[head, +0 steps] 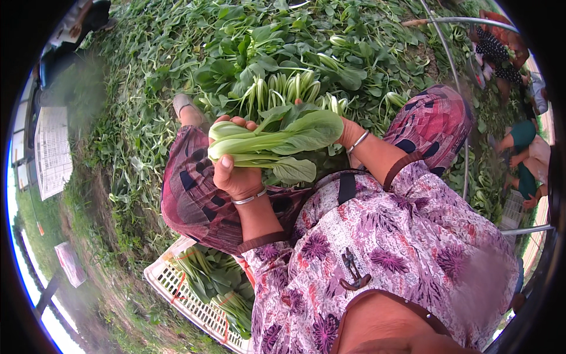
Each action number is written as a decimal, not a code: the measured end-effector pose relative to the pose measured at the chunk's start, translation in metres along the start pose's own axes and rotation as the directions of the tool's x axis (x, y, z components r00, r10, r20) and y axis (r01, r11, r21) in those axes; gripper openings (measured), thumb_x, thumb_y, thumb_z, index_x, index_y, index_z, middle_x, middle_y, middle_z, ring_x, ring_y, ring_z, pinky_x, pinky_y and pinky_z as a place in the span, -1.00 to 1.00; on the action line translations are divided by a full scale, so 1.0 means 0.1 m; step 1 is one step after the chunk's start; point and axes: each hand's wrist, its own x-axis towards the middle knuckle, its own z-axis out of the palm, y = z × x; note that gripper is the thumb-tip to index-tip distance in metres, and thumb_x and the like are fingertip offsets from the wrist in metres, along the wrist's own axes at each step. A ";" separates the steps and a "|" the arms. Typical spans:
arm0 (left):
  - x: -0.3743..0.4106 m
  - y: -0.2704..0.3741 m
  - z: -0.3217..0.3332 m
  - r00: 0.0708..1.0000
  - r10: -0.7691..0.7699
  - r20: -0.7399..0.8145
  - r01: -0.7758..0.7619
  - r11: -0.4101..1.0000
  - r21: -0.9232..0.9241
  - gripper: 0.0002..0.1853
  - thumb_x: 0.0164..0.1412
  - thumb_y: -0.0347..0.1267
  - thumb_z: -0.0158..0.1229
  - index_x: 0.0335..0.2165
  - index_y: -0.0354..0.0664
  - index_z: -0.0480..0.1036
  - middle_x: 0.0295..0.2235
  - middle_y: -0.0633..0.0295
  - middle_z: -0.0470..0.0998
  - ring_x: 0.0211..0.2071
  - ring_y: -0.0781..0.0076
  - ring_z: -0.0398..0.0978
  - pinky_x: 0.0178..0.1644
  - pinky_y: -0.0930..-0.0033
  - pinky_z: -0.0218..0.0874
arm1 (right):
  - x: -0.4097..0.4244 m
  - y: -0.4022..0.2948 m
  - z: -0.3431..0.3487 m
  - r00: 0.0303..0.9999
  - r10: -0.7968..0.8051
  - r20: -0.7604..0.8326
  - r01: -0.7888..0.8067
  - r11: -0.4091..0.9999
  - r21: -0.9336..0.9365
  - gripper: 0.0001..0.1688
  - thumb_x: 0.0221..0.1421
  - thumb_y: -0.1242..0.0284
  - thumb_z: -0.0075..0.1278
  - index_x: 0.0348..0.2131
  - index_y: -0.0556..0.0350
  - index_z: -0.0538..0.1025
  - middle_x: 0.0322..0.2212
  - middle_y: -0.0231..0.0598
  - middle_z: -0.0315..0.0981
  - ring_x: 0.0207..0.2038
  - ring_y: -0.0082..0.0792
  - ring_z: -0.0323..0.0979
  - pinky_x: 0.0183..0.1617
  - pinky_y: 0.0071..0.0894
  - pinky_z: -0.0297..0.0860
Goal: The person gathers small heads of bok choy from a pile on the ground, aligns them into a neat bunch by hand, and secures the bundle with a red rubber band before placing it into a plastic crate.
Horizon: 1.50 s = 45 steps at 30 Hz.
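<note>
My left hand [239, 177] is closed around the white stem ends of several bok choy plants [265, 141], its thumb on the near side and fingertips showing over the far side. The leaves point to the right. Behind those leaves is my right hand [349, 130], mostly hidden, with only its wrist side and a fingertip visible; what it grips cannot be told. Just beyond the hands, a row of cut bok choy [283, 90] lies on the ground with stems towards me. Single plants lie near it, one at the right [395, 99].
A white plastic crate [199, 314] beside me at lower left holds tied leafy bundles. Another white crate [53, 150] stands at far left. A metal hoop [455, 79] curves past my right knee. Other people sit at the right edge [524, 141]; another is at upper left.
</note>
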 end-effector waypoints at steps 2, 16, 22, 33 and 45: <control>-0.01 -0.01 0.03 1.000 -0.015 0.016 0.015 1.000 0.025 -0.18 -0.11 -0.27 0.29 0.12 -0.34 0.19 -0.07 -0.08 0.41 -0.06 -0.01 0.43 0.12 -0.08 0.26 | -0.03 0.10 0.14 0.996 0.025 -0.090 -0.006 0.978 0.209 -0.53 0.29 0.37 -0.02 0.13 0.19 0.39 0.02 -0.25 0.48 -0.03 -0.44 0.48 0.09 -0.42 0.42; 0.03 -0.02 0.09 1.000 0.020 -0.017 -0.015 0.969 0.248 -0.16 -0.21 -0.34 0.36 0.09 -0.35 0.23 -0.15 -0.05 0.46 -0.13 0.05 0.47 0.05 0.07 0.31 | -0.10 -0.21 0.67 0.656 -0.752 -0.069 -0.041 0.055 -0.998 -0.76 0.18 0.44 0.12 -0.16 0.20 0.58 -0.34 -0.39 0.59 -0.28 -0.64 0.49 -0.19 -0.61 0.41; 0.03 -0.10 0.11 0.999 -0.009 -0.034 0.020 0.947 0.321 -0.16 -0.21 -0.38 0.38 0.09 -0.34 0.24 -0.12 -0.03 0.46 -0.10 0.09 0.47 0.07 0.12 0.30 | 0.02 0.17 1.12 0.798 -0.461 0.388 0.248 -0.336 -0.909 -0.62 0.16 0.30 0.16 -0.08 0.13 0.57 -0.10 -0.19 0.54 0.04 -0.24 0.43 0.18 -0.26 0.28; 0.00 -0.17 0.13 0.982 0.086 -0.170 0.007 0.876 0.482 -0.15 -0.18 -0.37 0.48 0.08 -0.31 0.24 -0.14 0.05 0.48 -0.14 0.23 0.50 0.02 0.23 0.35 | 0.13 0.47 1.09 0.656 -0.473 0.589 0.197 -0.646 -0.738 -0.61 0.01 0.46 0.23 -0.10 0.09 0.59 -0.44 -0.25 0.55 -0.40 -0.19 0.45 -0.25 -0.23 0.36; -0.04 -0.34 0.09 0.927 0.054 -0.370 0.107 0.910 0.399 -0.42 -0.09 -0.54 0.41 -0.07 -0.33 0.36 -0.26 0.11 0.55 -0.28 0.39 0.51 -0.11 0.39 0.36 | 0.14 0.48 1.06 0.743 -0.397 0.539 0.079 -0.748 -0.659 -0.69 0.07 0.42 0.15 -0.14 0.01 0.59 -0.54 -0.19 0.47 -0.41 -0.08 0.47 -0.30 -0.11 0.37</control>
